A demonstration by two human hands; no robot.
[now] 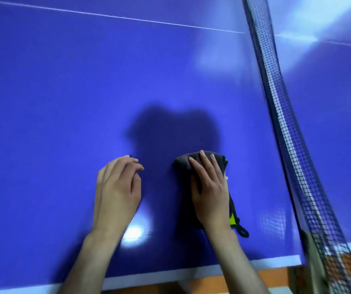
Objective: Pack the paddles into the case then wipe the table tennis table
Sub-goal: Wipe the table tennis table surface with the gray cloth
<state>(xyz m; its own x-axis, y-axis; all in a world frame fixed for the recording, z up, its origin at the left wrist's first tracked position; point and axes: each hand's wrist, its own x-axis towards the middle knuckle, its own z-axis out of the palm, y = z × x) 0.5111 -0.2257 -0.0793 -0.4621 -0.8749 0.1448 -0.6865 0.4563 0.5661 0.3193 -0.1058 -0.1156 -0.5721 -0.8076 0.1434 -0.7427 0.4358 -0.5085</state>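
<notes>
A blue table tennis table (85, 92) fills the view. My right hand (210, 192) lies flat, fingers straight, on a dark grey folded cloth (183, 164) that rests on the table near the net. The cloth has a yellow-green patch and a small black loop (242, 231) at its near end. My left hand (117, 187) hovers or rests on the bare table to the left of the cloth, fingers loosely curled and holding nothing. No paddles or case are in view.
The black mesh net (284, 128) runs diagonally down the right side, close to the cloth. The table's white near edge (170, 274) crosses the bottom, with orange floor (274, 279) beyond. A white centre line (117, 16) crosses the far part.
</notes>
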